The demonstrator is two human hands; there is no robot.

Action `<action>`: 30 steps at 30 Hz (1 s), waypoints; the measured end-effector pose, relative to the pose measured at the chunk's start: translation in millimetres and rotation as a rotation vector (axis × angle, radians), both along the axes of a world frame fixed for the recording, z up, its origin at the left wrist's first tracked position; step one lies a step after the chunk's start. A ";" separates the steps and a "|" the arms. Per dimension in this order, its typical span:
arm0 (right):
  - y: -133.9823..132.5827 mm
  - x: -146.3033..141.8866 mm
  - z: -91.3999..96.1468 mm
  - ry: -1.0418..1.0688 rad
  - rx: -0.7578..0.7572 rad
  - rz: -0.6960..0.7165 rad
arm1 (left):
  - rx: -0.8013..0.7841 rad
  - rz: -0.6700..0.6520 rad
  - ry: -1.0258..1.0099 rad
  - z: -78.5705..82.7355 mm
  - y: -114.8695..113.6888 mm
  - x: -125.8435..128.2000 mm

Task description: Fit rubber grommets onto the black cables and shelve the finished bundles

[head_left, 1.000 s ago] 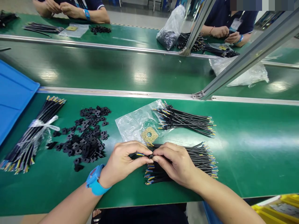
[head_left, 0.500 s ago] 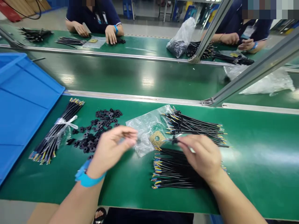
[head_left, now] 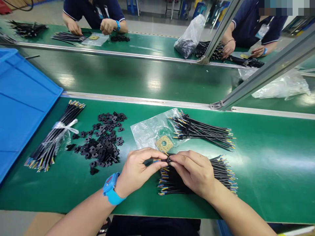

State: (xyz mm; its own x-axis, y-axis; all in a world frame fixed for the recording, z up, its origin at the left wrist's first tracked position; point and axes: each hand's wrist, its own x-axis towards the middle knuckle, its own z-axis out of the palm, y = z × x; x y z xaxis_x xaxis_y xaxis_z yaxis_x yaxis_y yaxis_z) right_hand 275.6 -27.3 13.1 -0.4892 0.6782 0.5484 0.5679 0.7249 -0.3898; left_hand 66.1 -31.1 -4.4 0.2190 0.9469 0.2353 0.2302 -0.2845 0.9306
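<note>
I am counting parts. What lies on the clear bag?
A tan square pad with a round hole seems to lie on the bag; wire ends of the far cable pile overlap its right edge. Anything beneath it is hidden.

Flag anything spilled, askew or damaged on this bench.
Nothing looks damaged. The small black pieces lie in a loose heap straight on the green table, one stray apart at its near edge. The left hand and right hand pinch one cable; the cable piles lie tidy.
</note>
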 end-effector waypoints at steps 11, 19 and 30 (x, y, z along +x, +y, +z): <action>55.3 73.2 -6.5 -0.245 0.245 -0.361 | -0.058 0.394 0.830 14.2 28.0 -114.8; 32.2 65.0 -6.0 -0.462 -0.270 0.017 | -0.144 0.124 1.270 -2.4 35.2 -97.1; 28.9 42.5 -0.8 -0.412 -0.593 -0.061 | -0.003 0.337 0.734 -23.8 41.6 -112.2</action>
